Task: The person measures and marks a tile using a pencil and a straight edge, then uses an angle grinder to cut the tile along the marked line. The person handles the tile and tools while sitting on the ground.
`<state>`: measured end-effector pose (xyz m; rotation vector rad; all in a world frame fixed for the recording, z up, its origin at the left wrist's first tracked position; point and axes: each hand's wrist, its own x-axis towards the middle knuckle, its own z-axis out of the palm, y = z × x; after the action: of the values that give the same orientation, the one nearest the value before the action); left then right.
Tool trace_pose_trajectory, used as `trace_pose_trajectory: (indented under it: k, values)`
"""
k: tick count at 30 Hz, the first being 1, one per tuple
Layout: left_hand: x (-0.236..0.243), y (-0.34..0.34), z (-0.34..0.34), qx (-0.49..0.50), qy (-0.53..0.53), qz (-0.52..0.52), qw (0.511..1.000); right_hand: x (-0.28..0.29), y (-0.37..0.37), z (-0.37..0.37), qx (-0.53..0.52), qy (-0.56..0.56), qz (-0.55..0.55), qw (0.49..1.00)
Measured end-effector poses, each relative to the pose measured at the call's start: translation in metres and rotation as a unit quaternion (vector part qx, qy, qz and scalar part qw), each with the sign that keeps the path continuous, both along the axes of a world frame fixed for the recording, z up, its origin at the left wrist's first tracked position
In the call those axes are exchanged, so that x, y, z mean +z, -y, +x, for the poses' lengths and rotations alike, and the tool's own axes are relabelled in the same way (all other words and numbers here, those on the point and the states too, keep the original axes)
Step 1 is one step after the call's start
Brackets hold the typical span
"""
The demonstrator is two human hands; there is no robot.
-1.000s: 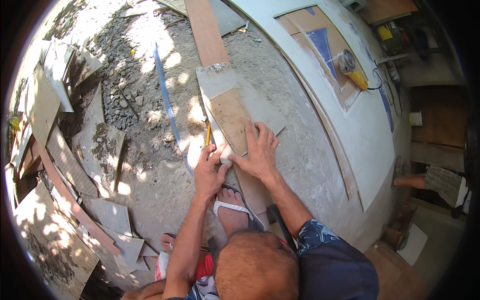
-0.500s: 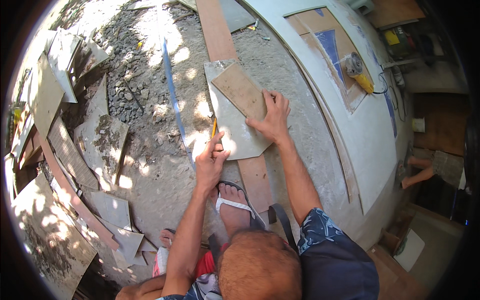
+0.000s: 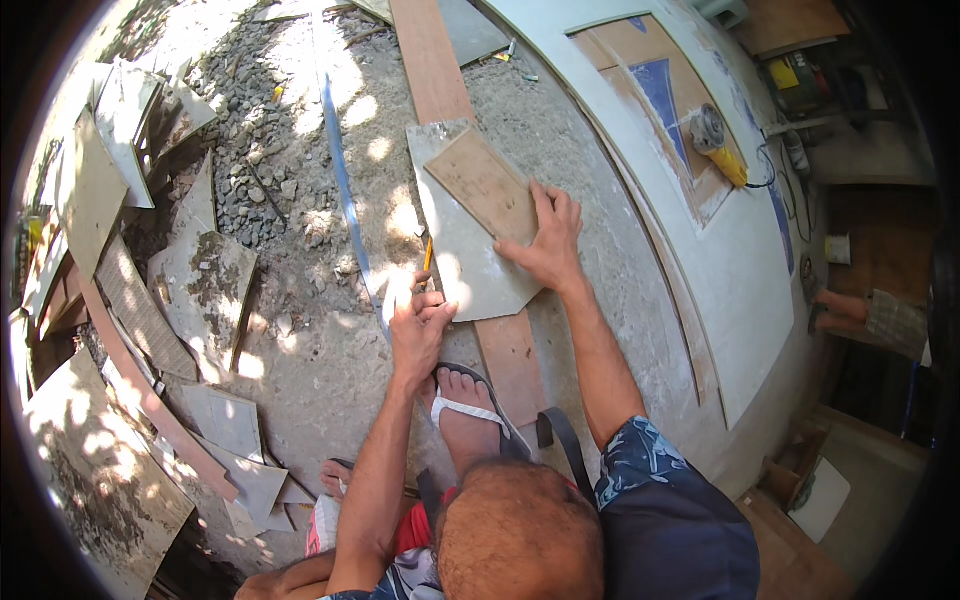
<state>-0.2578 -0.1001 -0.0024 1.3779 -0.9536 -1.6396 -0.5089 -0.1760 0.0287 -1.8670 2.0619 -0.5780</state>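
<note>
My right hand grips the near right end of a small brown rectangular board piece, thumb on one edge and fingers on the other. That piece lies slanted on top of a larger grey board offcut with cut corners. Beside the grey offcut's left edge, my left hand has its fingers curled, with a yellow pencil sticking up from them. Its lower end is hidden by the fingers. Under the offcut runs a long reddish plank on the ground.
Broken board and tile pieces are heaped at the left, near gravel. A blue strip lies along the ground. On the large pale sheet at the right rests a yellow angle grinder. Another person's legs show far right.
My left hand's fingers have shifted slightly, curling around the pencil. The brown piece and right hand moved a touch right. At the far right, the other person's legs have shifted.
</note>
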Motion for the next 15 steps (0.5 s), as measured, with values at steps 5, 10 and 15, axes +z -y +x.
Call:
trace_pose_trajectory:
  k: [5,10,15]
  values:
    - [-0.005,0.002,0.007,-0.023,0.014,-0.018,0.999,0.008,-0.026,0.024,-0.004,0.006,0.030,1.000]
    - [-0.010,-0.006,0.006,-0.075,0.121,-0.123,0.982,0.006,-0.092,0.063,-0.060,0.024,0.026,0.998]
    - [0.028,-0.005,0.008,-0.158,0.210,-0.215,0.941,0.010,-0.110,0.051,-0.002,0.112,0.029,0.993]
